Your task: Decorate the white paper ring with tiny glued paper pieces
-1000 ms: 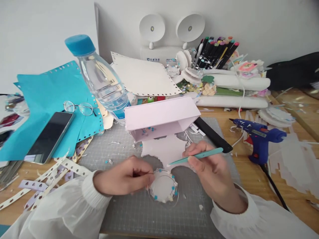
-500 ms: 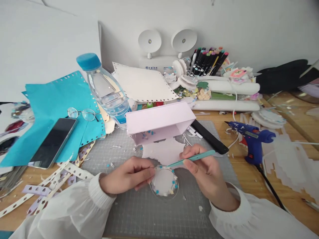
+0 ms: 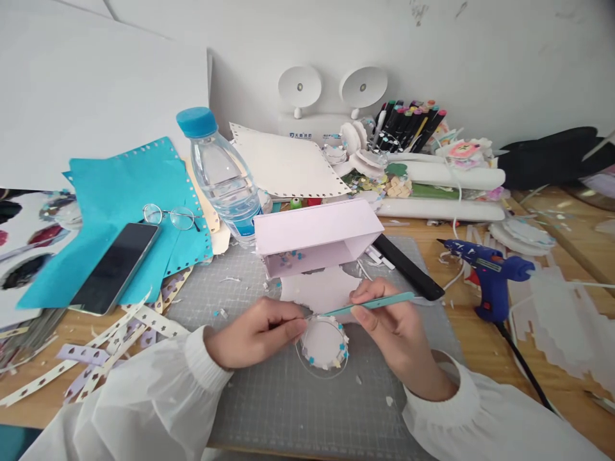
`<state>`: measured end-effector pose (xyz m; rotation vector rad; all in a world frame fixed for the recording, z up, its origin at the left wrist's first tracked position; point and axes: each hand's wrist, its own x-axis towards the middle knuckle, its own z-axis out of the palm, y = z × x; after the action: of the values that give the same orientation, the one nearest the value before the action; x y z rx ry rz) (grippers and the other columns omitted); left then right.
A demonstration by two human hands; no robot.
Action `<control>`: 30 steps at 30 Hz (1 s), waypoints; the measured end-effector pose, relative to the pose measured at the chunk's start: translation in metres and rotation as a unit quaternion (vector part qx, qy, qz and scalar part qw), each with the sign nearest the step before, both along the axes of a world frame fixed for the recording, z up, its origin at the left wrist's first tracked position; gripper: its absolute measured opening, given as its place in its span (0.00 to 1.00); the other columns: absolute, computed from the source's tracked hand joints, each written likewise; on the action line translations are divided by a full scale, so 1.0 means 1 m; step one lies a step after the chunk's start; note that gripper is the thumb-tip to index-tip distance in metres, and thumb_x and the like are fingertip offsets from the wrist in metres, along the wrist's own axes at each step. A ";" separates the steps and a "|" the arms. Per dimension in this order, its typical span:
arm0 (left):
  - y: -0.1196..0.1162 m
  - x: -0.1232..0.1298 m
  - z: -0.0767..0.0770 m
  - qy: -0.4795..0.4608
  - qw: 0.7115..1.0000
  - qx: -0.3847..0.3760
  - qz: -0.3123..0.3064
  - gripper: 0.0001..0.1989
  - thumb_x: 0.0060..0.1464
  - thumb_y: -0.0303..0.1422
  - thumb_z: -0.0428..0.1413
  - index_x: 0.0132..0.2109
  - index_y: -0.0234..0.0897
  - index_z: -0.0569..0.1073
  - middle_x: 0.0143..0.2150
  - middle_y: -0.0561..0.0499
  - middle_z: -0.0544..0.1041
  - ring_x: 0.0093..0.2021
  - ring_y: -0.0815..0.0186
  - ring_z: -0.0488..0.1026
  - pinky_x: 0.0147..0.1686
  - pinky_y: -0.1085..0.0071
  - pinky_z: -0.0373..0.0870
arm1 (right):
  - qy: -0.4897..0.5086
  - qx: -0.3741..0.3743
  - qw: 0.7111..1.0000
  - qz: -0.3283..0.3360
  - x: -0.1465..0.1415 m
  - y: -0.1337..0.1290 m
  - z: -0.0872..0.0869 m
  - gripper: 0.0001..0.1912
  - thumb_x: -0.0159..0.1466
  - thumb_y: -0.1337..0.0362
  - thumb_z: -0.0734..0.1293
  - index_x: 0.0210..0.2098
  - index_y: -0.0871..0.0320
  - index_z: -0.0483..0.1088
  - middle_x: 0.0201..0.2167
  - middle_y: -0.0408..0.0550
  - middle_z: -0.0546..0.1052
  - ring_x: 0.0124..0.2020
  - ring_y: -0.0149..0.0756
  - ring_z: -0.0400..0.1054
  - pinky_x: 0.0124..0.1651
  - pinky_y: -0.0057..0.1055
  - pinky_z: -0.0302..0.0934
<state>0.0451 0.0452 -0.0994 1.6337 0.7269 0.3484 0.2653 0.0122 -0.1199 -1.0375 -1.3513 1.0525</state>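
My right hand [image 3: 388, 333] grips a pair of teal tweezers [image 3: 379, 303] between thumb and fingers, the tips pointing left. Those tips reach the far rim of a small round white disc [image 3: 325, 344] edged with blue, white and pale yellow bits. Pinched at the disc's upper left is my left hand [image 3: 262, 331], its fingertips on a thin loop [image 3: 321, 376] that hangs around the disc; whether it is wire or thread I cannot tell. Behind the disc lies a torn-edged white paper piece [image 3: 319, 288], in front of a pale lilac open box [image 3: 319, 227] with blue bits inside.
A grey cutting mat [image 3: 269, 410] lies under the work. Left are a water bottle [image 3: 225, 173], phone [image 3: 115, 269], eyeglasses [image 3: 182, 218], turquoise paper [image 3: 125, 186] and punched paper strips [image 3: 79, 352]. Right are a black bar-shaped object [image 3: 408, 266] and a blue glue gun [image 3: 492, 275]; markers [image 3: 413, 125] stand behind.
The camera view has shifted slightly, so most things sit a little further right. The loop now hangs lower and further from the disc's edge. Both hands keep their grip.
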 end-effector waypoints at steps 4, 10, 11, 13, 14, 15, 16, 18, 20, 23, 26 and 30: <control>0.000 -0.001 -0.001 -0.002 1.000 0.014 -0.008 0.20 0.65 0.38 0.45 0.25 0.34 0.60 0.21 0.57 0.57 0.21 0.74 0.53 0.20 0.76 0.50 | -0.002 -0.002 1.000 0.010 -0.001 -0.001 0.001 0.02 0.63 0.63 0.65 0.34 0.54 0.68 0.29 0.45 0.67 0.32 0.34 0.65 0.32 0.30 0.65; 0.000 -0.001 -0.002 -0.002 1.000 0.018 -0.013 0.19 0.65 0.37 0.45 0.25 0.34 0.60 0.21 0.56 0.57 0.22 0.73 0.53 0.21 0.76 0.51 | 0.006 0.006 1.000 0.006 -0.002 -0.001 0.004 0.01 0.63 0.65 0.66 0.33 0.54 0.69 0.30 0.45 0.67 0.32 0.33 0.66 0.32 0.28 0.65; 0.000 -0.002 -0.002 -0.004 1.000 0.017 -0.013 0.19 0.65 0.37 0.45 0.25 0.34 0.60 0.21 0.56 0.58 0.22 0.73 0.53 0.21 0.76 0.51 | 0.007 0.007 1.000 0.007 -0.002 -0.001 0.005 0.01 0.63 0.65 0.66 0.33 0.54 0.69 0.30 0.45 0.67 0.32 0.32 0.66 0.32 0.28 0.65; 0.000 -0.002 -0.001 -0.007 1.000 0.015 -0.013 0.19 0.65 0.36 0.44 0.25 0.34 0.60 0.21 0.56 0.58 0.22 0.73 0.53 0.21 0.75 0.52 | 0.007 0.008 1.000 0.009 -0.003 -0.001 0.005 0.01 0.63 0.66 0.66 0.33 0.55 0.69 0.29 0.45 0.67 0.32 0.32 0.66 0.32 0.28 0.65; 0.000 -0.001 -0.001 -0.008 1.000 0.016 -0.013 0.19 0.65 0.36 0.45 0.25 0.34 0.60 0.22 0.56 0.58 0.22 0.73 0.53 0.22 0.75 0.52 | 0.006 0.010 1.000 0.009 -0.003 -0.001 0.006 0.01 0.63 0.66 0.66 0.33 0.55 0.69 0.29 0.45 0.67 0.31 0.32 0.66 0.32 0.28 0.65; 0.000 -0.001 -0.001 -0.009 1.000 0.017 -0.014 0.19 0.65 0.36 0.45 0.25 0.34 0.60 0.22 0.56 0.58 0.22 0.73 0.54 0.22 0.75 0.52 | 0.004 0.011 1.000 0.008 -0.003 -0.001 0.006 0.01 0.63 0.66 0.66 0.33 0.55 0.69 0.29 0.45 0.67 0.31 0.32 0.66 0.32 0.28 0.65; 0.000 -0.001 0.000 -0.010 1.000 0.016 -0.015 0.19 0.65 0.36 0.45 0.25 0.34 0.60 0.22 0.56 0.58 0.22 0.73 0.54 0.22 0.75 0.52 | 0.003 0.013 1.000 0.006 -0.003 -0.001 0.006 0.01 0.63 0.66 0.66 0.33 0.55 0.69 0.29 0.45 0.67 0.31 0.32 0.65 0.32 0.28 0.65; 0.000 -0.001 0.000 -0.011 1.000 0.015 -0.015 0.19 0.64 0.36 0.45 0.25 0.34 0.60 0.21 0.56 0.58 0.22 0.73 0.54 0.22 0.75 0.52 | -0.001 0.018 1.000 0.007 -0.003 -0.001 0.006 0.01 0.63 0.67 0.65 0.33 0.55 0.69 0.29 0.45 0.67 0.31 0.32 0.65 0.31 0.28 0.64; -0.001 0.000 0.000 -0.013 1.000 0.013 -0.014 0.19 0.64 0.36 0.45 0.25 0.34 0.61 0.21 0.56 0.59 0.22 0.73 0.53 0.21 0.76 0.52 | -0.001 0.024 1.000 0.012 -0.002 -0.001 0.005 0.02 0.63 0.67 0.65 0.34 0.55 0.68 0.29 0.45 0.66 0.31 0.32 0.65 0.32 0.28 0.64; -0.001 -0.001 -0.001 -0.017 1.000 0.014 -0.017 0.19 0.65 0.37 0.45 0.25 0.34 0.61 0.21 0.56 0.58 0.22 0.73 0.53 0.21 0.76 0.52 | 0.004 0.021 1.000 0.018 -0.002 -0.002 0.004 0.02 0.63 0.68 0.64 0.34 0.55 0.68 0.29 0.45 0.66 0.32 0.32 0.64 0.33 0.28 0.63; -0.001 -0.001 -0.002 -0.014 1.000 0.017 -0.021 0.20 0.65 0.37 0.45 0.25 0.34 0.59 0.21 0.56 0.57 0.22 0.74 0.53 0.21 0.76 0.51 | 0.008 0.007 1.000 0.021 -0.001 -0.003 0.002 0.03 0.64 0.69 0.64 0.34 0.55 0.68 0.30 0.44 0.66 0.33 0.31 0.64 0.33 0.27 0.63; 0.000 -0.002 -0.002 -0.011 0.999 0.027 -0.030 0.20 0.65 0.37 0.45 0.25 0.34 0.59 0.22 0.56 0.57 0.22 0.74 0.53 0.22 0.76 0.52 | 0.011 0.003 1.000 0.026 -0.002 -0.003 0.002 0.03 0.64 0.69 0.64 0.35 0.54 0.68 0.31 0.43 0.66 0.34 0.30 0.63 0.35 0.25 0.62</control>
<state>0.0434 0.0454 -0.1015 1.6955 0.6555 0.3462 0.2637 0.0088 -0.1182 -0.9885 -1.3682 1.0946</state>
